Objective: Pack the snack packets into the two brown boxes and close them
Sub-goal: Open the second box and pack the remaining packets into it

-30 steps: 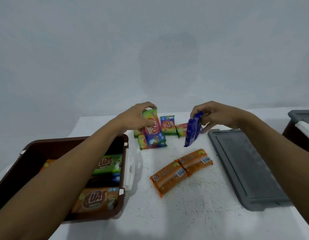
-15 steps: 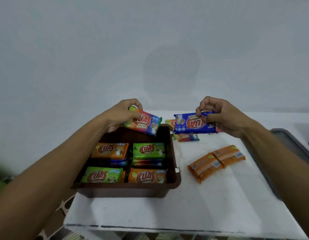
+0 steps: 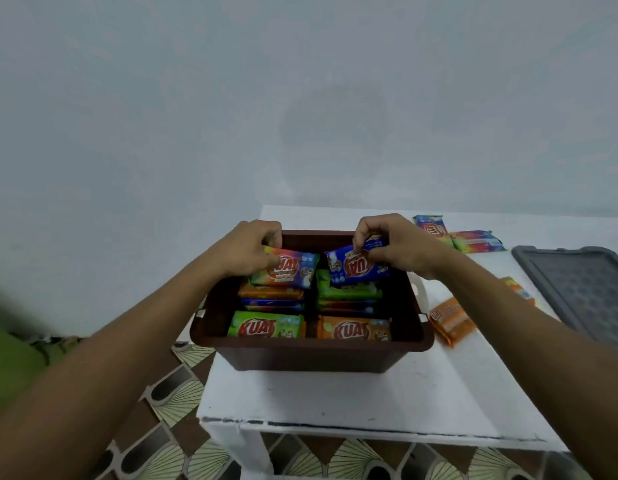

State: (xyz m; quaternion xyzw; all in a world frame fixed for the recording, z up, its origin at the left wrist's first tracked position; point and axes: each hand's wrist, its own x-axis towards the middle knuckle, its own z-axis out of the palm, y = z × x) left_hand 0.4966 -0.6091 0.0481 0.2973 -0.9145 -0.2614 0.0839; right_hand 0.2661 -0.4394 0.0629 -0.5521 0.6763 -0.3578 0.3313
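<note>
Rainbow snack packet (image 3: pixel 289 270) pinched by the left hand (image 3: pixel 247 249), fingers (image 3: pixel 273 237) curled, over the brown box (image 3: pixel 307 353) at its eleven o'clock stack; right hand (image 3: pixel 399 247) pinches the blue packet (image 3: pixel 352 270) at one o'clock

A plain pale wall (image 3: pixel 300 98) rises behind the white table (image 3: pixel 335 396) on patterned floor tiles (image 3: pixel 176 403).

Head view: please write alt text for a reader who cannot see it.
The left hand holds a rainbow packet and the right hand a blue packet at the far end of an open brown box on a white table. Stacked packets fill the box; loose packets and a grey lid lie to its right.
</note>
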